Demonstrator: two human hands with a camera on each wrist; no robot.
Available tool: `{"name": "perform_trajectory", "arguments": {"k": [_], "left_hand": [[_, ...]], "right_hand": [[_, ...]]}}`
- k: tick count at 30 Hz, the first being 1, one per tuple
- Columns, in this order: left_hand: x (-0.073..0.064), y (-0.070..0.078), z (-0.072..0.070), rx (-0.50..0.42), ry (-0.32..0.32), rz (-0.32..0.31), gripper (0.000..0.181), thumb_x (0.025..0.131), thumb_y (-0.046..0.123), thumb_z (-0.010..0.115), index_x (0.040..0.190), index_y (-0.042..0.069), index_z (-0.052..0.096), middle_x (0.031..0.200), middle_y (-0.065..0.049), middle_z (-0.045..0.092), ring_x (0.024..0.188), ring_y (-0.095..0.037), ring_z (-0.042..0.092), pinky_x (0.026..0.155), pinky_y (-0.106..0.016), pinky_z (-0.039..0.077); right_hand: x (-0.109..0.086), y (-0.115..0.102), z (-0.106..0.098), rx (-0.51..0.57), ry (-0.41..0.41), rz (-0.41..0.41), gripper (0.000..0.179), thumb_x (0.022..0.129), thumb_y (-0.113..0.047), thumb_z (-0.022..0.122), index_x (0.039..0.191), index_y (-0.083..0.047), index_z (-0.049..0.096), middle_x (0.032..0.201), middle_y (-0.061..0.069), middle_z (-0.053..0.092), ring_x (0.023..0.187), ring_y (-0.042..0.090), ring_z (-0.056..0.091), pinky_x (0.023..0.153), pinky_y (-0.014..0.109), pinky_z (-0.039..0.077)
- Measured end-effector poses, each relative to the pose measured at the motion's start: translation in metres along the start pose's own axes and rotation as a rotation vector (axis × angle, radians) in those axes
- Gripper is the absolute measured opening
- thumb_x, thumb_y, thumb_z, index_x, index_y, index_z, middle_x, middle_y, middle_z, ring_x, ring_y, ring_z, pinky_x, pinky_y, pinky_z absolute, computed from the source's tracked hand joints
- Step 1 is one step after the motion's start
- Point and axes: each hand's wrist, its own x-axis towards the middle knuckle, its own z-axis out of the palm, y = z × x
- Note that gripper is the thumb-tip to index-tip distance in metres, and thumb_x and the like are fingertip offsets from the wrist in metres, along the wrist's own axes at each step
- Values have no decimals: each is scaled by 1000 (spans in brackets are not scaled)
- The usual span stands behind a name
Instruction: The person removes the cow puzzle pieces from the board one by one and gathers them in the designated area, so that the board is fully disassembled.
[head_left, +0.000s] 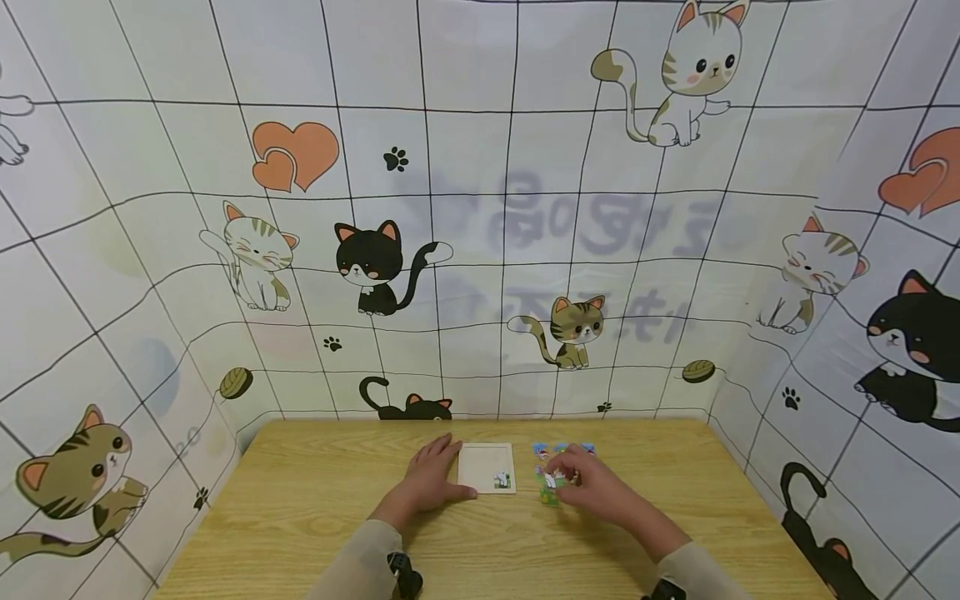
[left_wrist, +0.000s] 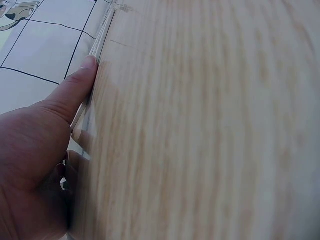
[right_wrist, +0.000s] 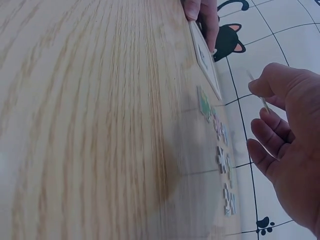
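Observation:
A shallow white puzzle tray (head_left: 478, 463) lies on the wooden table, with one printed piece (head_left: 502, 480) in its lower right corner. My left hand (head_left: 429, 482) rests at the tray's left side, fingers spread at the upper left and thumb at the lower left corner. To the right of the tray, my right hand (head_left: 596, 490) pinches a thin puzzle piece (right_wrist: 265, 103) between thumb and fingertips, held up off the table in the right wrist view. Beneath that hand lie several loose colourful puzzle pieces (head_left: 549, 497), partly hidden by it.
The light wooden table (head_left: 300, 500) ends at a white cloth backdrop (head_left: 465, 350) printed with cats and grid lines, which rises behind and on both sides. Several jigsaw pieces (right_wrist: 221, 159) lie in a cluster near the right hand.

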Motion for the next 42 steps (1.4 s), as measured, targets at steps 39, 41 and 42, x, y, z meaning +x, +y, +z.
{"name": "perform_trajectory", "arguments": {"k": [39,41,42], "left_hand": [[0,-1,1,2,1,15,105,79,69,74,159,12,36,165,-17,24,150,-43,22,117,-66,16],[0,-1,1,4,1,13,105,79,69,74,159,12,36,165,-17,24,150,-43,22,117,-66,16],[0,-1,1,3,3,14,105,80,69,74,158,12,36,165,-17,24,150,-43,22,117,-66,17]], "right_hand": [[-28,26,-9,3,-27,68,21,92,-11,76,111,-10,67,101,7,55,90,21,53,73,28,50],[-28,27,-7,-4,-18,61,21,91,-12,77,109,-10,68,99,7,55,88,19,53,73,27,50],[-28,27,-7,-7,-14,58,21,91,-12,78,109,-10,68,98,7,55,88,19,53,73,27,50]]}}
